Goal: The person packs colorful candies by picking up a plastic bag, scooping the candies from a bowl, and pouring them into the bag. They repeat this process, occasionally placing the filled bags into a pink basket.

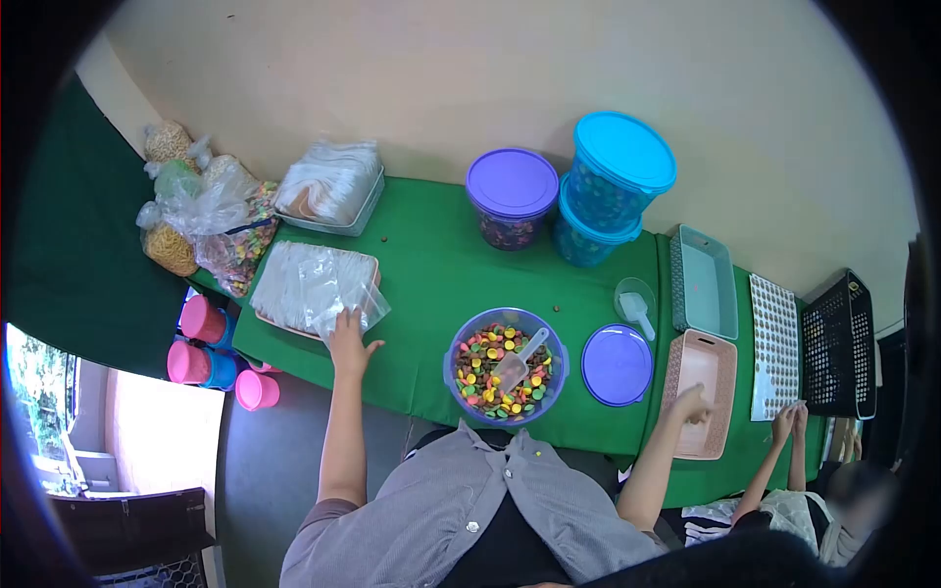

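Observation:
My left hand point(348, 345) reaches to a stack of clear plastic bags point(312, 286) in a shallow pink basket. Its fingertips rest on the loose bag at the near corner, with the thumb spread away. On the right, my right hand point(690, 404) is over the pale pink basket point(702, 353), fingers apart and slightly bent, with nothing visible in them. Between my hands stands a purple tub point(454, 390) of colourful candies point(490, 353). A clear scoop point(515, 368) lies in the candies, handle pointing up and right.
A purple lid point(617, 365) and a small bowl with a scoop point(635, 308) lie right of the tub. Lidded tubs point(512, 186) stand at the back. Bagged snacks point(221, 211) fill the far left. At right, another person's hands point(789, 419) touch a sheet of small round pieces point(774, 338).

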